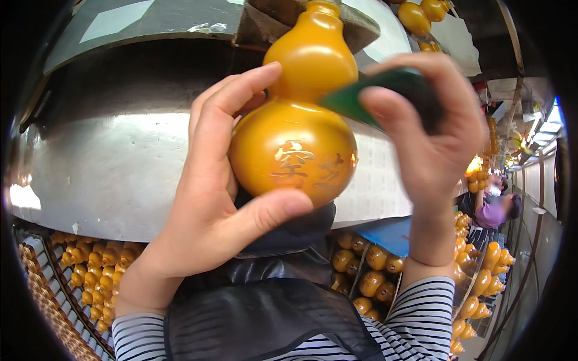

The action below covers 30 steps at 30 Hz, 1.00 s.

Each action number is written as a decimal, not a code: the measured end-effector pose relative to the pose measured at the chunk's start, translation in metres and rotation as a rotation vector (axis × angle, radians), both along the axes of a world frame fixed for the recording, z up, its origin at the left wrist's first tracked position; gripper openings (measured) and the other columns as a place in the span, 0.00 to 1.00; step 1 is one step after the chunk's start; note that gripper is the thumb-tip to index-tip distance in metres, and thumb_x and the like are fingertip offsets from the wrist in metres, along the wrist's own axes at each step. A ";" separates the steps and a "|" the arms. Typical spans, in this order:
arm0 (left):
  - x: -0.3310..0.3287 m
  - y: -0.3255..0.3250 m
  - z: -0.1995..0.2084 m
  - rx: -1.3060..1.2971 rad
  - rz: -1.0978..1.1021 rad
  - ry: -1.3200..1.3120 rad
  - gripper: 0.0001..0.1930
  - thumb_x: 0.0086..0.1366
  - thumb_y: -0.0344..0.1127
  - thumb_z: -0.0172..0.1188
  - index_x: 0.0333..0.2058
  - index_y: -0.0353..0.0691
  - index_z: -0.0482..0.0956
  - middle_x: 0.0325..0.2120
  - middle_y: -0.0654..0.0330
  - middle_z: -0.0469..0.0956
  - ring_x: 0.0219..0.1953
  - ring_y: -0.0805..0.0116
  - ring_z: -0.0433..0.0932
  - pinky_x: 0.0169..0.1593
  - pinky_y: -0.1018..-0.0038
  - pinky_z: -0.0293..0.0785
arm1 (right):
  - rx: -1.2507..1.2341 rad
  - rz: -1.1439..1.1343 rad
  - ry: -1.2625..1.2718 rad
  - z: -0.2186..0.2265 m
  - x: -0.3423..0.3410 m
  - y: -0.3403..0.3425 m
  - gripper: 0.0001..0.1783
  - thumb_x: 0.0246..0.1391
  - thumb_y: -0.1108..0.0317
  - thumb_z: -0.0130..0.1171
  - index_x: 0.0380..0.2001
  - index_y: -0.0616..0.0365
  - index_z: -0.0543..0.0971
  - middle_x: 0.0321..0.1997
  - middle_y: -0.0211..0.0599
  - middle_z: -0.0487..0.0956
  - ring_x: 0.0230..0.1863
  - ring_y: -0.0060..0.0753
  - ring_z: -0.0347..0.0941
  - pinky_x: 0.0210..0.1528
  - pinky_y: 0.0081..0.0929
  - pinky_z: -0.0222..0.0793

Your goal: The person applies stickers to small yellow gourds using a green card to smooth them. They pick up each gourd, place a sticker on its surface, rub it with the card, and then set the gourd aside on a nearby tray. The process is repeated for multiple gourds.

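A glossy amber-yellow gourd-shaped bottle (307,66) is tilted slightly in front of me, its neck pointing away. Its lower bulb bears written characters, some shiny gold and some darker. My left hand (211,186) holds the bottle, with fingers along its left side and the thumb across the bottom bulb. Pinched in my right hand (433,138) is a dark green, wedge-shaped tool (391,90), smeared by motion. The tool's pointed end lies close to the bottle's waist; whether it touches cannot be made out.
Beneath the bottle is a grey metal worktable (102,174). Several similar gourds stand in racks at lower left (99,271) and lower right (373,271), with more gourds (415,17) at upper right. A person (494,207) in purple is far off at right.
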<state>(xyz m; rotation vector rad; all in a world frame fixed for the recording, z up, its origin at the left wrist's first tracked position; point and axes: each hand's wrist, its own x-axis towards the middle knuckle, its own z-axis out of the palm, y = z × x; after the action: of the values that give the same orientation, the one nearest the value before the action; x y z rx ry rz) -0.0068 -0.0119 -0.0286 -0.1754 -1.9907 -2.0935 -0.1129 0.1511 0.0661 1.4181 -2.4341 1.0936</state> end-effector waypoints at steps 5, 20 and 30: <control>0.003 0.002 0.013 -0.081 -0.029 -0.087 0.49 0.52 0.40 0.73 0.65 0.36 0.49 0.61 0.53 0.57 0.63 0.63 0.59 0.65 0.68 0.57 | 0.239 0.293 0.265 0.026 0.010 -0.018 0.15 0.37 0.65 0.71 0.28 0.62 0.79 0.25 0.34 0.77 0.25 0.33 0.71 0.29 0.26 0.68; -0.007 0.010 0.008 -0.115 0.134 0.081 0.15 0.70 0.34 0.47 0.52 0.34 0.65 0.50 0.57 0.64 0.56 0.68 0.62 0.61 0.75 0.57 | -0.110 -0.091 -0.125 0.006 0.008 0.020 0.16 0.57 0.63 0.63 0.41 0.63 0.75 0.38 0.31 0.77 0.38 0.18 0.72 0.41 0.14 0.70; -0.002 0.001 0.006 -0.016 -0.039 0.072 0.20 0.65 0.37 0.52 0.53 0.33 0.67 0.53 0.55 0.61 0.60 0.65 0.61 0.64 0.71 0.54 | -0.285 -0.207 -0.289 0.002 0.025 0.032 0.14 0.54 0.63 0.67 0.35 0.62 0.76 0.32 0.27 0.76 0.33 0.14 0.69 0.38 0.11 0.65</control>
<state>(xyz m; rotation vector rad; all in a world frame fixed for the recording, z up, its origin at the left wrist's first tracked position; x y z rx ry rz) -0.0089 -0.0105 -0.0231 -0.2905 -1.9781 -2.0647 -0.0875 0.1835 0.0680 0.9568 -2.4086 1.6065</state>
